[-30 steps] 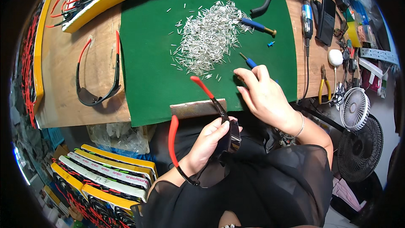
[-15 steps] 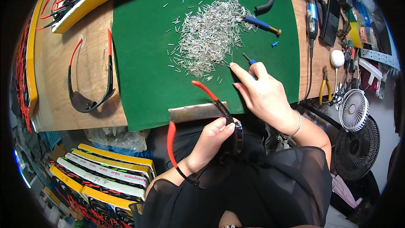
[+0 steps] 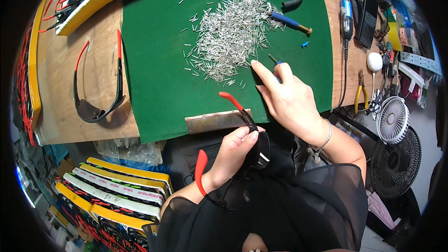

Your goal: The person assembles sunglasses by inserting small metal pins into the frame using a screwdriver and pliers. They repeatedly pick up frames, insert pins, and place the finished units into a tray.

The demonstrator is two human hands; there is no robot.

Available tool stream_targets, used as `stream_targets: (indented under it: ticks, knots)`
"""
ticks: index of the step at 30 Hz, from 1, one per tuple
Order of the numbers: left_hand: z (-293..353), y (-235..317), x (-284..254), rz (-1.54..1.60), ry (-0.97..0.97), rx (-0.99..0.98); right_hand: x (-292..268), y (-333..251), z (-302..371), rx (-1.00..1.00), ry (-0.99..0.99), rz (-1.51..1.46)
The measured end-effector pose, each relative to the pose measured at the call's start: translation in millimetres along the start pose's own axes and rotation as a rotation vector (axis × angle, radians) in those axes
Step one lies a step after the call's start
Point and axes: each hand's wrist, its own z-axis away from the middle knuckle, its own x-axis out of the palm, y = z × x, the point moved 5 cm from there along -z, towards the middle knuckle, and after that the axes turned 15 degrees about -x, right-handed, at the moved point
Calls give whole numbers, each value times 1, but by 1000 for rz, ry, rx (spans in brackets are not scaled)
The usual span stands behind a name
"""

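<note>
My left hand (image 3: 233,151) is closed around a pair of black sunglasses (image 3: 248,121) with red temple tips, gripping it near one hinge. One temple points up over the table edge; the other hangs beside my left wrist. The lens is partly lost against my dark clothing. My right hand (image 3: 291,98) reaches over the green mat (image 3: 158,65), index finger stretched to the lower right edge of a heap of small silver metal pins (image 3: 228,37). Tucked under its curled fingers is a small blue screwdriver (image 3: 278,63), tip pointing away from me, handle mostly hidden.
A flat metal file (image 3: 214,122) lies along the mat's near edge. Beyond the heap rests a blue-handled tool (image 3: 289,22). Another pair of sunglasses (image 3: 95,112) stands at left. Pliers (image 3: 361,91) and a white fan (image 3: 392,119) are at right; yellow-edged trays (image 3: 130,172) sit lower left.
My right hand has shifted slightly away from me, its index fingertip now at the pins. The sunglasses in my left hand have turned a little, and the lower temple has moved right.
</note>
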Motion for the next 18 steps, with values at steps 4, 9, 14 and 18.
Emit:
stream_targets:
  ticks: [4, 9, 14, 18]
  knots:
    - [2, 8, 5, -43, 115, 20, -6, 2, -4, -25, -12, -64]
    - [6, 10, 5, 106, 35, -75, -19, 9, 15, -40, -60, -243]
    - [-1, 1, -2, -103, 182, 64, -39, -5, 56, -169, -332, -352]
    - [3, 6, 4, -22, 189, -42, -27, -11, 63, -232, -372, -326]
